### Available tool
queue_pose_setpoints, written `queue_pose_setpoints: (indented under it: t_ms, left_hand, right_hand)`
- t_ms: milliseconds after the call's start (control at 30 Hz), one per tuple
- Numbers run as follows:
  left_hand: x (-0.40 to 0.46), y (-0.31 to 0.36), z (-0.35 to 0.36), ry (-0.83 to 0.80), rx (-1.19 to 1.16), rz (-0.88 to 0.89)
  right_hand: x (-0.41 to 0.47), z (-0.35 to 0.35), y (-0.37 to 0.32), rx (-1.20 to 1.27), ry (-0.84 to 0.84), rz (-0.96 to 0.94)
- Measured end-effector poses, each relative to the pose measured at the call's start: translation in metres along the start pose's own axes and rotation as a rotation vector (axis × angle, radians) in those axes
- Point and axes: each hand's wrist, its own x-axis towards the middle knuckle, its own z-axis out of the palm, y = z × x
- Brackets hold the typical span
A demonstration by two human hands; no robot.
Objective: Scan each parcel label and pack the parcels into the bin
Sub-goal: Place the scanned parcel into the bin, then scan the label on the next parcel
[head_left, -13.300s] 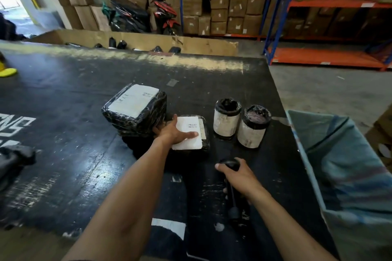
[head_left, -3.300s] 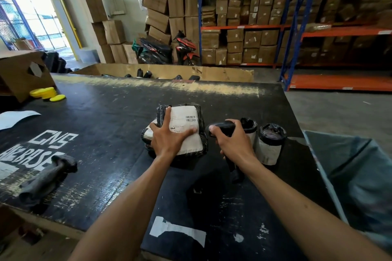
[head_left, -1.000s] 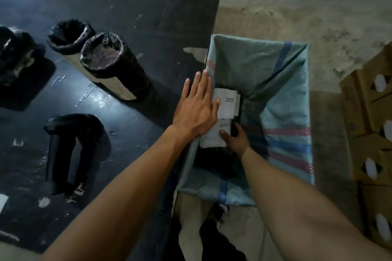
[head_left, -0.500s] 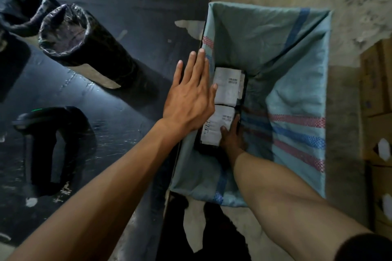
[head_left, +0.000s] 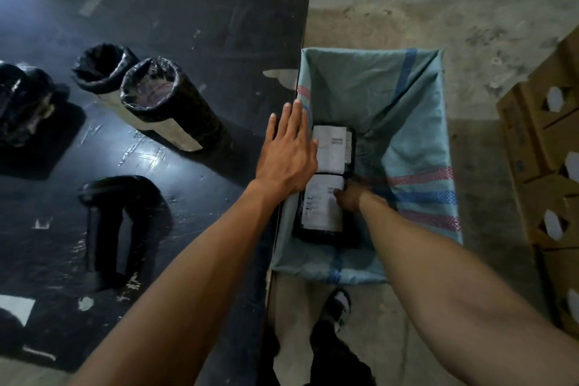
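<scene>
One black worktop [head_left: 150, 3], scuffed, to the left of both hands.
One bin lined with pale blue woven sacking [head_left: 416, 122], striped red and blue, standing against the worktop's right edge; the right hand reaches down into it.
Stacked brown cardboard cartons [head_left: 545, 147], well to the right of the bin; count unclear.
Two flat black-wrapped parcels with white labels in the bin, end to end: near parcel [head_left: 319, 213] under the right hand, far parcel [head_left: 333, 150] just beyond it.
Two upright black-wrapped cylindrical parcels with pale labels, touching, on the worktop, left of the left hand: one nearer [head_left: 166, 103], one farther [head_left: 100, 72].
One dark bundled parcel [head_left: 22, 103] at the left edge, partly cut off.
One black handheld scanner [head_left: 106, 222] lying on the worktop, apart from both hands.
Left hand [head_left: 289, 150]: fingers spread flat, palm down at the bin's left rim, holding nothing.
Right hand [head_left: 351, 194]: fingers on the near parcel's label end; whether they clamp it or merely press cannot be told.
</scene>
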Motion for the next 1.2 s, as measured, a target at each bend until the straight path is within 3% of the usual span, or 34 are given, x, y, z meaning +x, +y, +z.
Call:
queue_pose_setpoints:
  t_ms: [333,500,667,900,1033,1200]
  left_hand:
    - [-0.002,-0.006,-0.010,-0.031,-0.112,0.033]
    - [-0.014,-0.022,-0.046,-0.127,-0.244,0.124]
    - [-0.036,-0.061,-0.113,0.082,-0.241,0.241]
    - [-0.076,-0.174,-0.203,0.501,-0.212,0.334]
    - [-0.090,-0.265,-0.235,0.605,-0.180,0.195]
    - [-0.115,-0.389,-0.237,0.433,-0.120,-0.186]
  right_hand:
    - [-0.097,-0.032,-0.024,-0.051,0.217,-0.163]
    - [-0.167,-0.054,-0.055,-0.031,0.406,-0.127]
    - [-0.238,-0.061,-0.124,0.033,0.639,-0.122]
    - [-0.304,-0.038,-0.247,0.047,0.917,-0.305]
    - [-0.314,-0.018,-0.319,-0.029,0.889,-0.419]
    - [-0.312,0.024,-0.384,-0.176,0.676,-0.413]
